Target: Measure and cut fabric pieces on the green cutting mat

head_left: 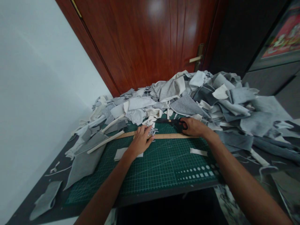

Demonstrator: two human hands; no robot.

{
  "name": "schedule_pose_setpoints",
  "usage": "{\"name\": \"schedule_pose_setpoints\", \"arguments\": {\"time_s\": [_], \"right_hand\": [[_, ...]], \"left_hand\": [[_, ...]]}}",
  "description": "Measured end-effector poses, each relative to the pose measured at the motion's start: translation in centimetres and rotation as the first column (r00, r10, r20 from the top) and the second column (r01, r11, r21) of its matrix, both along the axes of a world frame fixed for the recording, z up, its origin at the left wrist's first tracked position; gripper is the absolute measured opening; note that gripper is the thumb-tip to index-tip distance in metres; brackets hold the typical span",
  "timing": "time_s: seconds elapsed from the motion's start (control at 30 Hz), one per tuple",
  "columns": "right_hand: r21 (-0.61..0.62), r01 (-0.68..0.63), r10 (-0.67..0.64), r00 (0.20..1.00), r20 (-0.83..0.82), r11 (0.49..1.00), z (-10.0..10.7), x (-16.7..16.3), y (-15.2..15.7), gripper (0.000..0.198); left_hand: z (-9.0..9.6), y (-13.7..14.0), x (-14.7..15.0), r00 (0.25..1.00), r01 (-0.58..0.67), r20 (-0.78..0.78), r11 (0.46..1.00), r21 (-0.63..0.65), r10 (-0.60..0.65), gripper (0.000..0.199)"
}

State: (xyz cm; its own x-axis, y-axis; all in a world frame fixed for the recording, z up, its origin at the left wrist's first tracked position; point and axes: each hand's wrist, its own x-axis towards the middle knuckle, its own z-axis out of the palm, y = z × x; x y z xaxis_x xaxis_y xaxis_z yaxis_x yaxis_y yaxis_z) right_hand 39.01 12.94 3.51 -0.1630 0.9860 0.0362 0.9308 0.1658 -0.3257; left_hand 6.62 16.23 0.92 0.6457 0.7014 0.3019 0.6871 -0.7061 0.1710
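My right hand (193, 126) grips the handles of black scissors (169, 121), whose blades point left above the green cutting mat (161, 168). A wooden ruler (173, 136) lies across the mat below them. Over the ruler's left part rests my left hand (142, 140), thumb and fingers stretched and apart. Thin fabric snippets (153, 131) lie by its fingertips. Partly under the left wrist is a pale fabric piece (120, 153). A small white strip (198, 152) sits on the mat's right side.
Heaped grey and white fabric scraps (178, 87) line the back of the table against a brown door (145, 40). More dark grey cloth (236, 139) spreads to the right. Grey pieces (86, 159) lie at left, near a white wall (42, 87).
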Motion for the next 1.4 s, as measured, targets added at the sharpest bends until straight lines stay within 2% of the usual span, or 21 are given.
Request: {"name": "schedule_pose_setpoints", "arguments": {"time_s": [0.2,0.37,0.5,0.63,0.73,0.77,0.8,0.87,0.9,0.93,0.97,1.0,1.03,1.07,1.1,1.13,1.17,1.23,1.27,1.33,1.4], "right_hand": [[-0.019,0.001,-0.001,1.0,-0.02,1.0,-0.1,-0.1,0.0,0.025],[-0.025,-0.005,0.004,0.999,-0.052,1.0,-0.1,-0.2,0.1,0.026],[-0.03,-0.017,0.014,0.996,-0.086,0.999,-0.4,-0.1,0.2,0.027],[-0.055,-0.022,0.016,0.994,-0.111,0.998,-0.6,0.0,0.4,0.026],[-0.042,-0.014,0.009,0.993,-0.12,0.999,-0.6,-0.1,0.4,0.027],[-0.041,-0.013,0.007,0.992,-0.123,0.999,-0.5,-0.1,0.4,0.026],[-0.043,-0.012,0.006,0.992,-0.128,0.999,-0.5,-0.1,0.4,0.025],[-0.053,-0.013,0.005,0.989,-0.146,0.999,-0.4,-0.1,0.4,0.025],[-0.058,-0.013,0.004,0.988,-0.153,0.998,-0.4,-0.1,0.4,0.025],[-0.06,-0.011,0.001,0.988,-0.156,0.998,-0.4,-0.2,0.3,0.026],[-0.059,-0.008,-0.002,0.988,-0.154,0.998,-0.4,-0.2,0.3,0.026],[-0.057,-0.006,-0.003,0.989,-0.149,0.998,-0.3,-0.2,0.3,0.026],[-0.052,-0.005,-0.003,0.99,-0.143,0.999,-0.3,-0.2,0.3,0.026],[-0.046,-0.006,0.0,0.99,-0.14,0.999,-0.3,-0.2,0.3,0.026],[-0.044,-0.012,0.006,0.99,-0.14,0.999,-0.3,-0.2,0.3,0.026],[-0.046,-0.02,0.013,0.989,-0.145,0.999,-0.3,-0.2,0.3,0.027],[-0.05,-0.024,0.016,0.989,-0.15,0.998,-0.3,-0.2,0.4,0.027],[-0.064,-0.019,0.01,0.989,-0.151,0.998,-0.3,-0.2,0.4,0.029],[-0.07,-0.016,0.005,0.989,-0.146,0.997,-0.3,-0.2,0.4,0.029],[-0.073,-0.016,0.006,0.991,-0.137,0.997,-0.2,-0.2,0.4,0.029],[-0.078,-0.02,0.01,0.991,-0.135,0.997,-0.2,-0.2,0.4,0.029]], "left_hand": [[0.8,0.6,0.5,0.996,0.038,-0.084,0.998,-0.05,-0.042,0.034],[0.4,1.8,0.9,0.992,0.117,-0.023,0.987,-0.108,-0.12,0.026],[0.4,4.2,1.0,0.984,0.174,0.063,0.978,-0.111,-0.168,0.017],[2.5,5.5,0.2,0.965,0.208,0.176,0.976,-0.07,-0.193,0.024],[4.7,2.0,-0.3,0.943,0.282,0.198,0.958,-0.057,-0.266,0.025],[5.3,-0.1,-0.1,0.928,0.344,0.176,0.937,-0.066,-0.328,0.022],[6.0,-2.5,0.3,0.876,0.48,0.091,0.874,-0.07,-0.474,0.021],[7.3,-6.6,1.7,0.65,0.751,-0.093,0.656,-0.073,-0.754,0.021],[8.0,-7.8,2.6,0.575,0.808,-0.173,0.588,-0.032,-0.799,0.023],[8.8,-8.0,3.7,0.486,0.868,-0.214,0.496,0.007,-0.848,0.025],[9.8,-7.1,4.9,0.468,0.881,-0.22,0.472,0.036,-0.856,0.024],[10.9,-5.2,5.9,0.545,0.838,-0.191,0.541,0.077,-0.816,0.021],[12.2,-2.4,6.7,0.686,0.727,-0.112,0.676,0.123,-0.719,0.015],[13.4,0.8,7.3,0.846,0.519,0.024,0.834,0.188,-0.533,0.012],[14.6,4.2,7.5,0.935,0.282,0.157,0.936,0.209,-0.317,0.025],[15.6,7.3,7.4,0.956,0.12,0.242,0.974,0.194,-0.166,0.041],[16.3,9.8,7.0,0.95,0.013,0.305,0.981,0.192,-0.072,0.052],[16.2,12.1,5.6,0.943,-0.072,0.332,0.973,0.219,-0.005,0.065],[15.6,12.0,4.8,0.952,-0.067,0.305,0.968,0.243,-0.01,0.069],[13.3,10.2,3.1,0.985,0.012,0.162,0.971,0.238,-0.052,0.06],[10.5,7.7,1.4,0.99,0.141,-0.013,0.982,0.124,-0.141,0.044]]}}
